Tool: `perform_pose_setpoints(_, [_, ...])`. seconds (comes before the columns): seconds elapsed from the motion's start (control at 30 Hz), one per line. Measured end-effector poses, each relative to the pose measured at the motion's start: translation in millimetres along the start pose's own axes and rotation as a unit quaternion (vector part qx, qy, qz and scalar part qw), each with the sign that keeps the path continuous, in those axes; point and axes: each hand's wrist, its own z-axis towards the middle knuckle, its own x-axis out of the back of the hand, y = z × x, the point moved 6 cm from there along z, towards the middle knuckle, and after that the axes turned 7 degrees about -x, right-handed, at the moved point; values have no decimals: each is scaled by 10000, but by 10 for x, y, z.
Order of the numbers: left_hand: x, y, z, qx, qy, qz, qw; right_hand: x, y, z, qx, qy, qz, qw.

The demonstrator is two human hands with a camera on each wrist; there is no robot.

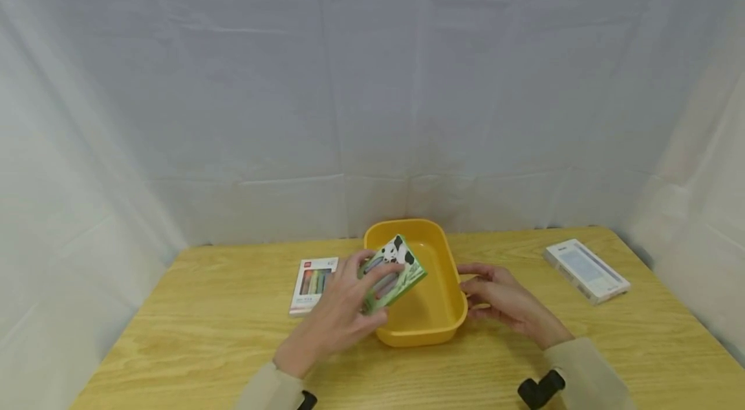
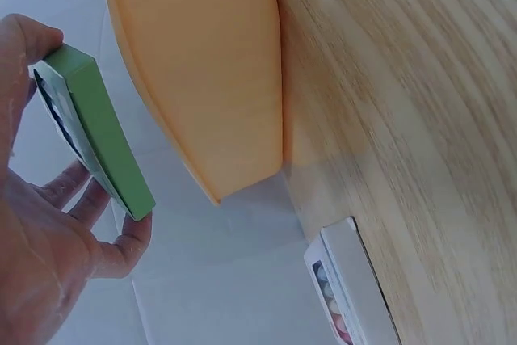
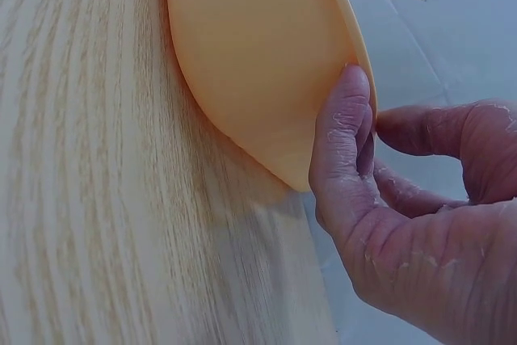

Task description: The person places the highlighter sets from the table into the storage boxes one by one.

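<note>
Panda box (image 1: 399, 282) sits gripped in our left hand (image 1: 348, 303), above the left side of the yellow tray (image 1: 427, 306), its long axis slanting rightward to the bench's (image 1: 204, 319) far edge; our right hand (image 1: 500, 297) touches the tray's right wall, whether gripping we cannot tell.

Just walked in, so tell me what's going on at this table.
A person's left-hand grip holds a green panda box tilted above the yellow bin, not set down in it yet. The right-hand grip touches the bin's right side. On the wooden table, one white box with colored sticks lies left of the bin, and another white box lies off to the right.
</note>
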Motion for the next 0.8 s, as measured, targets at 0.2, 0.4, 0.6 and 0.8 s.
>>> perform_pose_setpoints(0.2, [-53, 5, 40, 21, -229, -89, 9997, 7, 2, 2, -87, -5, -12, 10000])
perform_pose_setpoints(0.4, [-74, 7, 88, 87, -398, -260, 9988, 18, -7, 0, -146, -42, -7, 9999])
perform_pose_setpoints(0.6, [-102, 6, 120, 146, -610, -324, 9975, 15, -14, -3, -145, -45, -22, 9999])
perform_pose_setpoints(0.8, [-124, 17, 151, 161, -685, -294, 9971, 15, -12, 1, -164, -68, 5, 9998])
